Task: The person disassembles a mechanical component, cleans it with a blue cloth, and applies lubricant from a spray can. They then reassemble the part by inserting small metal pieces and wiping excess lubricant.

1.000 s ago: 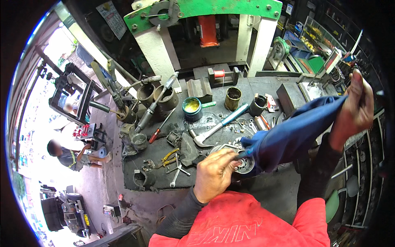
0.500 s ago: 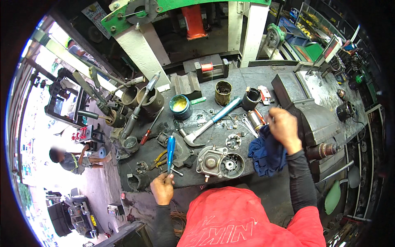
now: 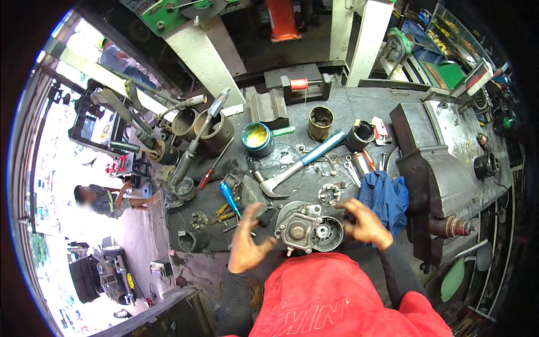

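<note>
A grey cast-metal starter motor housing [image 3: 299,231] with a round open end lies at the near edge of the bench. My left hand [image 3: 247,247] is just left of it, fingers spread and holding nothing. From the other side, my right hand [image 3: 366,226] hovers by the round end with fingers apart and curved; whether a fingertip touches the rim I cannot tell. A blue-handled screwdriver [image 3: 228,196] lies beyond my left hand, beside yellow-handled pliers [image 3: 223,216]. The blue cloth [image 3: 385,196] lies crumpled past my right hand. A toothed metal ring [image 3: 329,195] rests behind the housing.
Across the bench lie a blue-handled hammer [image 3: 303,163], a red-handled screwdriver [image 3: 209,175] and several small parts. A tub of yellow grease [image 3: 258,140] and dark cans [image 3: 359,136] stand farther back. A large vise [image 3: 432,174] takes up the right side. Another person [image 3: 109,199] sits outside, left.
My left hand has let go of the blue screwdriver, now on the bench. My right hand has released the blue cloth. Both have come in toward the housing, and the view has shifted slightly.
</note>
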A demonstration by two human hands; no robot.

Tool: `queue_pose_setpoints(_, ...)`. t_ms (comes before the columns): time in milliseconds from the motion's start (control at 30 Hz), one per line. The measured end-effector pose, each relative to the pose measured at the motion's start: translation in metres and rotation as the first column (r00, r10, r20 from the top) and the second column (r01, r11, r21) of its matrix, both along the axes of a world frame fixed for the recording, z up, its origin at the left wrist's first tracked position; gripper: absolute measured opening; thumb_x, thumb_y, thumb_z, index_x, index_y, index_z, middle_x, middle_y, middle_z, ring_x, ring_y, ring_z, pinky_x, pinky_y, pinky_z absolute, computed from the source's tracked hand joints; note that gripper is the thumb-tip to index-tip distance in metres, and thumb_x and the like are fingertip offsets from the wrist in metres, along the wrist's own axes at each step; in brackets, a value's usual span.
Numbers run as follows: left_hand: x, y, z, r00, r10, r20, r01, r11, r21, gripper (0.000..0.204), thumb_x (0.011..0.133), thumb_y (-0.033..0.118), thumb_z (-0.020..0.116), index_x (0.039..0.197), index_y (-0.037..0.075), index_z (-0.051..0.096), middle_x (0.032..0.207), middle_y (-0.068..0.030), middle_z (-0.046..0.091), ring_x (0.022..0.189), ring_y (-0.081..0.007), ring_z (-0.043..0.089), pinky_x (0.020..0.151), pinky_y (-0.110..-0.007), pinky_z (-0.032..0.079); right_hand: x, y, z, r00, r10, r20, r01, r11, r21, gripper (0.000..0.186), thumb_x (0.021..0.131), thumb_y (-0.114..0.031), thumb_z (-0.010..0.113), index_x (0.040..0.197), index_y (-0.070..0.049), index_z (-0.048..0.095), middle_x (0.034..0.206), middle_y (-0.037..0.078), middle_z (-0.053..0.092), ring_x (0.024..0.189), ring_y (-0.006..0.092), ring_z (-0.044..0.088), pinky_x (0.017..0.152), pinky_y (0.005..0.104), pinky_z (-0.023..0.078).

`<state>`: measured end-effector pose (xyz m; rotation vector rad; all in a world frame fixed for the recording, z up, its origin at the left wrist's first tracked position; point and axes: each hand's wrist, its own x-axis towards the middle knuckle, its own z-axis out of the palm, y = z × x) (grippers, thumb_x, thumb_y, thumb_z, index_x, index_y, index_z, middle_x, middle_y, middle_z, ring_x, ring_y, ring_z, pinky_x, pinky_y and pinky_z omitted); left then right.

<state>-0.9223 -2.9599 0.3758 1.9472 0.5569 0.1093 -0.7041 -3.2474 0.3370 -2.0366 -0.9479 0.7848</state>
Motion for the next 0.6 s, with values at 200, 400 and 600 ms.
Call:
queue_pose_setpoints(200, 0.070, -0.013, -0.014, 0.818, -0.481, 0.316, 0.520, 0.853, -0.045, 0.098, 0.063, 0.023, 0.099, 0.147, 0.008, 0.051, 0.154, -0.0138, 0.054, 0.149, -0.0325, 0.044, 0.124, -0.050, 0.034, -0.079, 0.016, -0.067, 0.978, -0.115, 0.177, 0.071, 0.969, 0.238, 0.115, 0.068, -0.040, 0.096, 0.160, -0.003, 0.036, 0.162, 0.024, 0.039, 0.150, 0.0434, 0.037, 0.123, 0.0514, 0.033)
queue_pose_setpoints(400, 0.083, -0.003, -0.039, 0.753, -0.540, 0.376, 0.526, 0.837, 0.151, 0.072, 0.063, 0.032, 0.095, 0.124, 0.009, 0.065, 0.128, -0.0096, 0.069, 0.136, -0.0367, 0.058, 0.114, -0.046, 0.045, -0.091, 0.053, -0.098, 0.938, -0.195, 0.285, 0.117, 0.956, 0.270, 0.111, 0.072, -0.045, 0.093, 0.158, -0.002, 0.037, 0.164, 0.023, 0.038, 0.152, 0.0426, 0.036, 0.124, 0.0515, 0.031)
queue_pose_setpoints(600, 0.067, -0.012, -0.042, 0.861, -0.311, 0.402, 0.402, 0.901, -0.163, 0.083, 0.058, 0.022, 0.103, 0.129, 0.005, 0.063, 0.127, -0.0090, 0.068, 0.123, -0.0257, 0.065, 0.108, -0.039, 0.049, -0.092, 0.059, -0.050, 0.956, -0.276, 0.096, 0.224, 0.903, 0.368, 0.113, 0.065, -0.049, 0.096, 0.154, -0.003, 0.045, 0.158, 0.023, 0.047, 0.150, 0.0436, 0.040, 0.124, 0.0513, 0.031)
